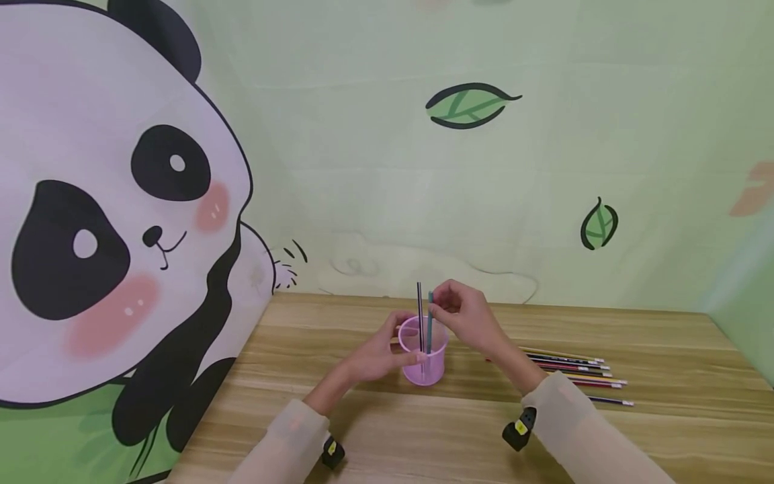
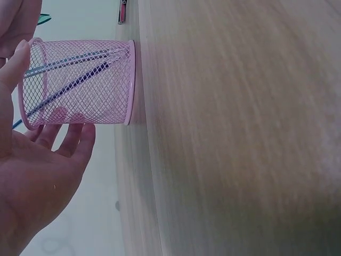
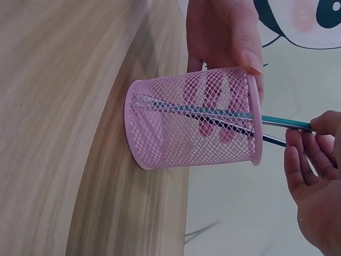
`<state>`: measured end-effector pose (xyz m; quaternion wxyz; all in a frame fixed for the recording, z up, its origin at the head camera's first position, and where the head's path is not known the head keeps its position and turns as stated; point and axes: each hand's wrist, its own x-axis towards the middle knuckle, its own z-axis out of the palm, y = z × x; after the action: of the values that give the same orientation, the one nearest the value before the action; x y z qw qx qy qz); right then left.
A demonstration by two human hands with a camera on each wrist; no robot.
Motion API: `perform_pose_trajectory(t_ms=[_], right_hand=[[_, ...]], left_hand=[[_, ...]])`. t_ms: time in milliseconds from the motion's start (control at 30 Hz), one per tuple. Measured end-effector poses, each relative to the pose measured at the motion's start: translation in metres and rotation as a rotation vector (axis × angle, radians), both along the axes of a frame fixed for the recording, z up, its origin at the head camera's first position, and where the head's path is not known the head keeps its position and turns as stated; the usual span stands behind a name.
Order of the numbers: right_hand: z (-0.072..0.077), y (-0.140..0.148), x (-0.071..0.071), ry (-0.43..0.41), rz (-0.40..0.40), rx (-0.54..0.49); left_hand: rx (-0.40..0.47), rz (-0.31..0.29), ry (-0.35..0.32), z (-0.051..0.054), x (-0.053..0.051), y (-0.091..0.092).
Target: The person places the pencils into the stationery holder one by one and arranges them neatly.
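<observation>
Right hand [image 1: 465, 312]: thumb and fingertips pinch the upper end of a teal pencil [image 1: 430, 329], just above the far right part of the cup's rim. Its lower end is well down inside the pink mesh pencil cup [image 1: 434, 373]; contact with the base cannot be confirmed. A high grip probably keeps the fingers clear of the rim and lets the shaft hang almost upright.

Left hand [image 1: 377, 353]: curled round the cup's left side, thumb on the near wall by the rim, other fingers along the far wall. Likely purpose: steadying a light, open-mesh cup against tipping. The cup stands upright on the wood-grain desk [image 1: 387, 430].

A dark striped pencil [image 1: 420, 306] also stands in the cup, left of the teal one, held by no fingers and apparently leaning on the rim. In the right wrist view the two shafts draw together toward the base and spread at the mouth.

Pose: forearms converge from near left and near right. The left arm reaches in low beside the cup; the right wrist is bent, setting that hand above rim height.

Loose pencils [image 1: 595, 369] lie at right, roughly parallel, eraser ends rightward. The right forearm hides some of their left ends.
</observation>
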<state>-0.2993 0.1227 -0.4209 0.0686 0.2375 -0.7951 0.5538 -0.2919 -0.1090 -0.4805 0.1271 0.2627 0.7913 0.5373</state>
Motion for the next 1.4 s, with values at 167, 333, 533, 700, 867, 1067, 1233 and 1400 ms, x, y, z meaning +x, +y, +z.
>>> perform_pose_trajectory(t_ms=[167, 333, 533, 700, 867, 1067, 1233, 1400], right_hand=[[-0.001, -0.001, -0.001, 0.001, -0.015, 0.011], [-0.003, -0.001, -0.002, -0.005, -0.025, 0.017], [-0.007, 0.000, -0.002, -0.030, -0.019, 0.068], [-0.012, 0.004, -0.002, -0.014, -0.003, 0.134], [-0.014, 0.017, -0.002, 0.025, 0.027, 0.224], [-0.016, 0.044, 0.002, 0.067, 0.048, 0.321], [-0.024, 0.075, 0.010, 0.068, 0.062, 0.396], [-0.038, 0.108, 0.021, 0.067, 0.105, 0.453]], left_hand=[[0.005, -0.003, 0.000, -0.002, -0.001, -0.001], [0.009, -0.001, -0.007, -0.003, -0.001, -0.001], [0.006, -0.001, -0.019, -0.004, 0.000, -0.002], [0.007, -0.002, -0.009, -0.006, -0.001, -0.003], [0.000, -0.001, 0.000, -0.004, -0.001, -0.002], [0.017, -0.008, 0.010, -0.003, 0.000, -0.002], [0.022, -0.009, 0.008, -0.003, 0.000, -0.002], [0.033, -0.016, 0.016, -0.002, 0.000, -0.001]])
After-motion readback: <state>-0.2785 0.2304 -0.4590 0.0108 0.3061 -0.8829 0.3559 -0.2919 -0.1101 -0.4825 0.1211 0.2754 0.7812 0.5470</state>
